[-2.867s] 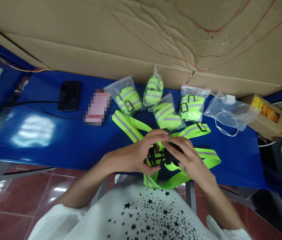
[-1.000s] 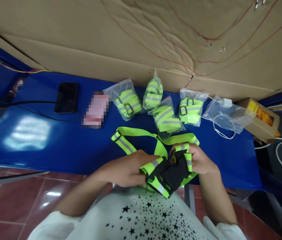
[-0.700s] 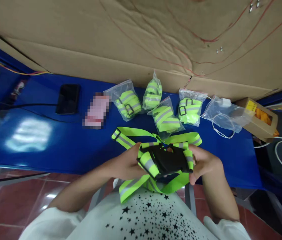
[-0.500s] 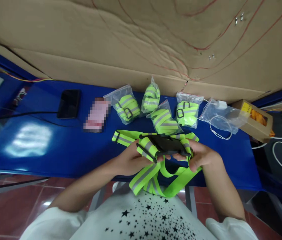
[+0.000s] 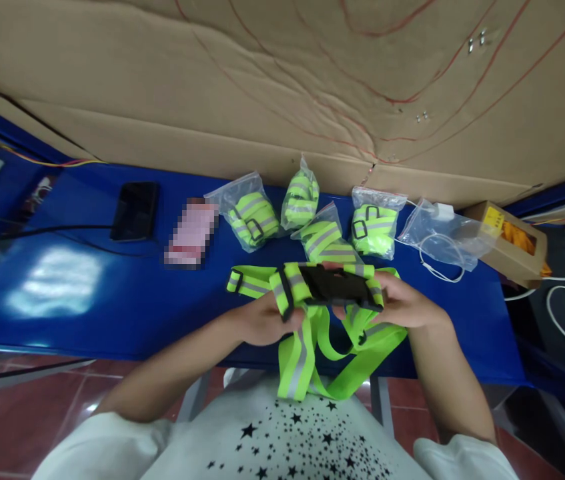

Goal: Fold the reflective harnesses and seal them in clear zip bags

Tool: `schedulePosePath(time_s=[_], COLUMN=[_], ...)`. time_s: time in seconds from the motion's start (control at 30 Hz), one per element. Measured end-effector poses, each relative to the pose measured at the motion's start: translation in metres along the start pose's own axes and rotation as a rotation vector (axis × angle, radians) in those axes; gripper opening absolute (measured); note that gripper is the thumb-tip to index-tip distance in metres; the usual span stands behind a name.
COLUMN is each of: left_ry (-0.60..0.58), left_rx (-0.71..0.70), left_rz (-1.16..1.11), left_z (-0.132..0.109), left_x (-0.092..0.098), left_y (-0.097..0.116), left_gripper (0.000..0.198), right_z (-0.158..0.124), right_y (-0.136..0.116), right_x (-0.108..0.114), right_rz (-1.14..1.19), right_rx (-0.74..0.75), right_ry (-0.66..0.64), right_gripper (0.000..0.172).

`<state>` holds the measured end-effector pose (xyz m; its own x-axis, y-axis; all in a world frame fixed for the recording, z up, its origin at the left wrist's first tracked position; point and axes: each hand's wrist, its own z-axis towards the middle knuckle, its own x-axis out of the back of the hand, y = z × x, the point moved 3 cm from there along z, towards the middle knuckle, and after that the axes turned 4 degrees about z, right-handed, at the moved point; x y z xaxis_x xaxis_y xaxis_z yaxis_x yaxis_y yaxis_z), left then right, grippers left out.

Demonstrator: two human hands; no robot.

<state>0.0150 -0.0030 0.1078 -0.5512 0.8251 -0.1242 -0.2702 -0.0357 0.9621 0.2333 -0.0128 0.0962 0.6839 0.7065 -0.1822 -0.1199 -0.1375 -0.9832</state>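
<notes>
I hold a neon yellow-green reflective strap harness (image 5: 302,333) with a black panel (image 5: 332,291) above the near edge of the blue table (image 5: 87,280). My left hand (image 5: 262,319) is closed on the left end of the folded part. My right hand (image 5: 399,303) is closed on its right end. Grey-striped straps hang down from the bundle toward my lap, and one strap end with a black buckle (image 5: 235,280) lies on the table to the left.
Several clear bags of folded reflective straps (image 5: 322,233) lie in a row behind my hands. A black phone (image 5: 136,210), a pink item (image 5: 191,233), a bag with a white cable (image 5: 439,233) and a small cardboard box (image 5: 509,240) also rest there. Cardboard sheets (image 5: 282,87) stand behind.
Both hands turned and lifted the folded harness, bringing the black panel up to face me level. More strap length has dropped down between my hands toward my lap.
</notes>
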Motion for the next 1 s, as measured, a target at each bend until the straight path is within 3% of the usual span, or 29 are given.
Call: schedulePosePath(time_s=[0.13,0.33,0.57,0.67,0.83,1.0], left_ry=[0.024,0.104,0.194,0.205,0.319,0.433], left_rx=[-0.02,0.066,0.102,0.147,0.227,0.209], left_rz=[-0.203,-0.12,0.183,0.09,0.057,0.289], left_z=[0.007,0.01,0.007,0.006,0.006,0.008], left_x=[-0.002,-0.005,-0.006,-0.009,-0.014,-0.013], left_y=[-0.008,0.004,0.014,0.011,0.005,0.002], left_gripper=[0.06,0.05,0.022,0.028,0.064,0.039], right_z=[0.004,0.002,0.006,0.009,0.014,0.016], right_y=[-0.003,-0.003,-0.007,0.002,0.017,0.025], right_x=[0.0,-0.012,-0.021,-0.022,-0.025,-0.03], right_rz=[-0.006,0.263,0.402,0.424,0.337,0.307], right_rx=[0.055,0.103,0.015,0.002,0.021,0.061], right_ry=[0.016,-0.01,0.196,0.257,0.389,0.476], right_gripper=[0.081,0.082,0.063,0.06,0.055,0.032])
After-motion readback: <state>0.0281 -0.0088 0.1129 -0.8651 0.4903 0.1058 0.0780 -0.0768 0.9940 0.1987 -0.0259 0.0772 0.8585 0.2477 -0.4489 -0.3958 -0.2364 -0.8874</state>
